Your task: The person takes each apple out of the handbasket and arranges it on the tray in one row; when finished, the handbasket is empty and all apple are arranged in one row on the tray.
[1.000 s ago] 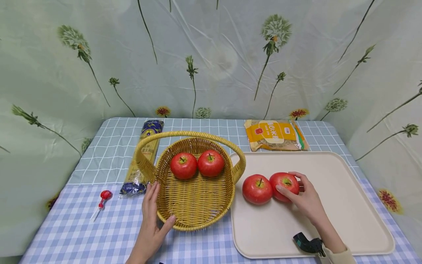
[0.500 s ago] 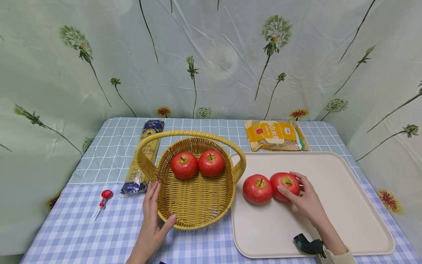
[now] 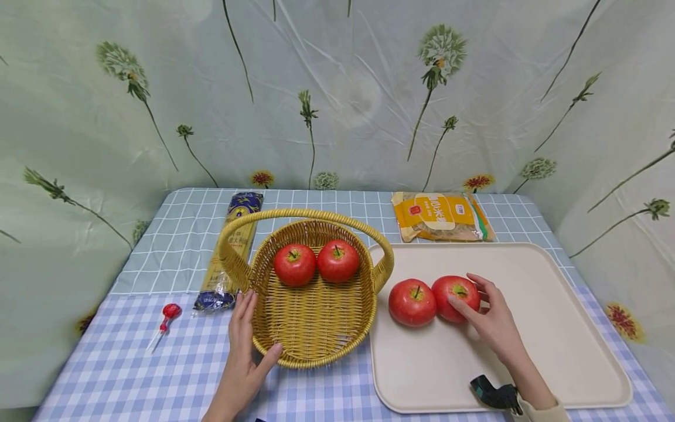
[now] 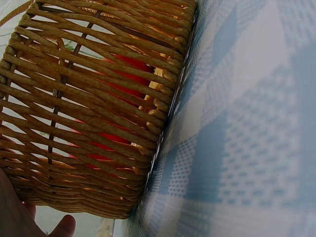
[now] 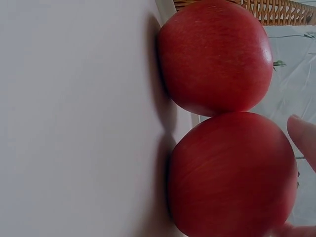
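My left hand (image 3: 244,357) rests its straight fingers along the left side of a woven basket (image 3: 311,328), thumb at the near rim. In the left wrist view the basket's wall (image 4: 89,113) fills much of the frame, and part of the hand (image 4: 19,212) shows below. Two red apples (image 3: 293,265) sit inside at the back. My right hand (image 3: 493,322) is spread loosely over the right one of two apples (image 3: 454,298) on the beige tray (image 3: 422,375). The right wrist view shows the thumb (image 5: 303,138) a little apart from that apple (image 5: 232,177). The other apple (image 3: 412,302) touches it.
A spaghetti packet (image 3: 216,281) lies behind and left of the basket. A red lollipop (image 3: 170,312) lies on the checked cloth at the left. An orange food bag (image 3: 440,217) lies behind the tray. The basket's tall handle (image 3: 311,214) arches over it.
My right thumb and fingers have eased slightly to the right over the apple, which stays in place. My left hand and the basket hold still.
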`<move>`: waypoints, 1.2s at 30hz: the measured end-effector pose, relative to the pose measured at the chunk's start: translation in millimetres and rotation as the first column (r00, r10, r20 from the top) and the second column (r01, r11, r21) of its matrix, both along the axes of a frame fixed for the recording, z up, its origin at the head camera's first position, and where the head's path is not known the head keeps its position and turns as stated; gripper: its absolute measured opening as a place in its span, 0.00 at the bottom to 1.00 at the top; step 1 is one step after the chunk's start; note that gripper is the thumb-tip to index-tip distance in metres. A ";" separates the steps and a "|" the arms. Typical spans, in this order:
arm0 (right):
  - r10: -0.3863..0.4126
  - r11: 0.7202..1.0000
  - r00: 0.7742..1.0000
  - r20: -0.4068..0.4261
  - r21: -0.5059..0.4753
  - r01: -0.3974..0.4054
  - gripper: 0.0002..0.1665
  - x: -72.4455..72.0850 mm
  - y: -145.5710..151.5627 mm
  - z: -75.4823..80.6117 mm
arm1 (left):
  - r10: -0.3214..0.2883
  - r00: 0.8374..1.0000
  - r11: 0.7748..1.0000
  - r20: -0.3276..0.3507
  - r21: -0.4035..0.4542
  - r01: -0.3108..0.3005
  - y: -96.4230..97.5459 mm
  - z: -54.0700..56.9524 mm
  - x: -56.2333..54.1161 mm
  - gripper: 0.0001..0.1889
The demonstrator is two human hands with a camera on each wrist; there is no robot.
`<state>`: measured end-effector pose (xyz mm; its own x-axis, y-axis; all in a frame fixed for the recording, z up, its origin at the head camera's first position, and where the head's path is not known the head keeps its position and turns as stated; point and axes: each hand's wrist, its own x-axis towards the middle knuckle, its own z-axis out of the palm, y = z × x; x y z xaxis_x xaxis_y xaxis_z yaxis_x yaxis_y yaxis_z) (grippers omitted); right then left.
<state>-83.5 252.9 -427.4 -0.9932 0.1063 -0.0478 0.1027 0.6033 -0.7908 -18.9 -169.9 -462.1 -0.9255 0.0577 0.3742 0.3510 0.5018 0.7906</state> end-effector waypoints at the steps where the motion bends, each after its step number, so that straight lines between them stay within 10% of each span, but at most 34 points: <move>1: -0.007 1.000 1.000 -0.017 0.004 0.007 0.43 0.4 -0.3 0.2 | 0.000 1.000 1.000 -0.004 -0.001 0.000 0.1 -0.1 0.0 0.48; 9: -0.065 0.998 0.981 -0.181 -0.011 0.064 0.37 -0.2 2.5 -7.0 | 0.004 1.000 1.000 -0.004 -0.004 -0.004 0.2 -1.0 0.4 0.48; 16: -0.116 0.993 0.909 -0.400 -0.015 0.120 0.32 -13.2 22.6 -44.9 | 0.006 1.000 1.000 0.015 -0.007 -0.006 -0.1 -0.2 0.5 0.48; 28: -0.110 0.990 0.791 -0.602 -0.136 0.034 0.24 9.2 -29.4 29.4 | 0.006 1.000 1.000 0.003 -0.010 -0.006 0.1 -1.4 -0.1 0.47; 36: -0.031 0.979 0.780 -0.625 -0.176 -0.102 0.23 13.3 -51.8 42.6 | 0.007 1.000 1.000 0.008 -0.012 -0.006 0.0 -0.9 -0.1 0.48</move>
<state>-70.2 201.1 -384.8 -0.8149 0.1256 0.5658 -0.4699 0.4282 -0.7719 -19.0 -169.9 -463.0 -0.9288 0.0561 0.3663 0.3414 0.5135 0.7872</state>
